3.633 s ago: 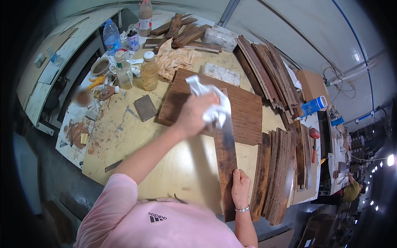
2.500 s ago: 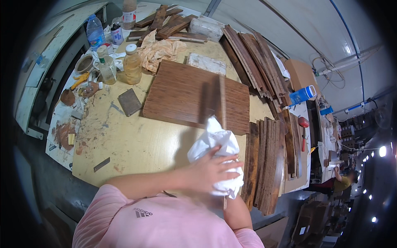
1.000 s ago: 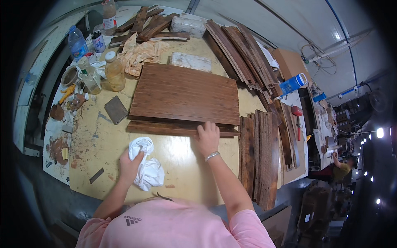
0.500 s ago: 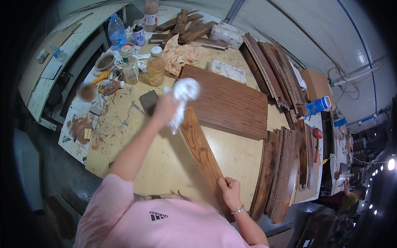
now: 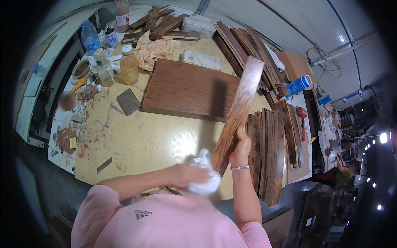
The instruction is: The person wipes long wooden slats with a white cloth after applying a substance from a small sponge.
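I see the right hand wrapped around the lower part of a long wooden plank, holding it tilted up off the table so its far end rises over the other wood. The left hand is closed on a white rag, pressed against the plank's near end just beside the right hand; this part is blurred, so I cannot make out the fingers. Behind the plank, a wide brown panel lies flat on the table. To the right of the plank, a row of dark boards lies side by side, with more boards stacked beyond it. Left of the panel sit a small dark block, a jar of amber liquid and a crumpled tan cloth.
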Motion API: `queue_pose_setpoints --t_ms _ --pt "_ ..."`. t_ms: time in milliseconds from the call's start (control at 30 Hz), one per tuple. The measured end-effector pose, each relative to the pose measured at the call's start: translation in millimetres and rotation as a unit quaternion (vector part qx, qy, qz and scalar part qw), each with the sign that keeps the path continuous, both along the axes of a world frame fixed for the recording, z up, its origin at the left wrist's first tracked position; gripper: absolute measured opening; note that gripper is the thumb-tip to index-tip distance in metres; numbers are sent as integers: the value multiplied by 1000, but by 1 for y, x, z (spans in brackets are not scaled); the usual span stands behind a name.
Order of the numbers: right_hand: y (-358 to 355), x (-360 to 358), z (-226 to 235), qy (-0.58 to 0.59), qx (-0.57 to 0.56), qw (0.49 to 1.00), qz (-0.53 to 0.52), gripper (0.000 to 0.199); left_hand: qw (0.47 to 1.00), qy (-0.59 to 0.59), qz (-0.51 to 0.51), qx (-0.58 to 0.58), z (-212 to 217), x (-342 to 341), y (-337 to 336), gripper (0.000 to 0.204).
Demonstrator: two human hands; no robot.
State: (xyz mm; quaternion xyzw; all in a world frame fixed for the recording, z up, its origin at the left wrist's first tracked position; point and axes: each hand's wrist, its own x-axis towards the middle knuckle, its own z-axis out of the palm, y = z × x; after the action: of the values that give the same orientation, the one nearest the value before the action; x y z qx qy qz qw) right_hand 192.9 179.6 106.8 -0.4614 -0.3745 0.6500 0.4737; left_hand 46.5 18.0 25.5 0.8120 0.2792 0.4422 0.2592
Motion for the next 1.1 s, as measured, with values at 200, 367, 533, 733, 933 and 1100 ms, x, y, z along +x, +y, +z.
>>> queue_pose_setpoints --t_ms 200,367,533,733,933,1100 --pt "12 12 -7 81 -61 989 109 71 880 -213 341 -253 36 -45 8 33" --pt "-4 -9 7 282 -98 935 191 84 887 -281 344 -126 88 -36 17 41" --pt "-2 -25 -1 393 -81 873 277 85 978 30 197 67 76 3 13 40" --pt "-6 -3 -16 331 -118 901 254 68 866 -185 463 9 87 -60 36 31" --pt "-10 8 -32 240 -88 941 221 70 932 -76 349 61 79 -19 26 36" --pt "-16 18 -53 323 -243 893 198 74 933 -15 359 1 88 3 34 60"
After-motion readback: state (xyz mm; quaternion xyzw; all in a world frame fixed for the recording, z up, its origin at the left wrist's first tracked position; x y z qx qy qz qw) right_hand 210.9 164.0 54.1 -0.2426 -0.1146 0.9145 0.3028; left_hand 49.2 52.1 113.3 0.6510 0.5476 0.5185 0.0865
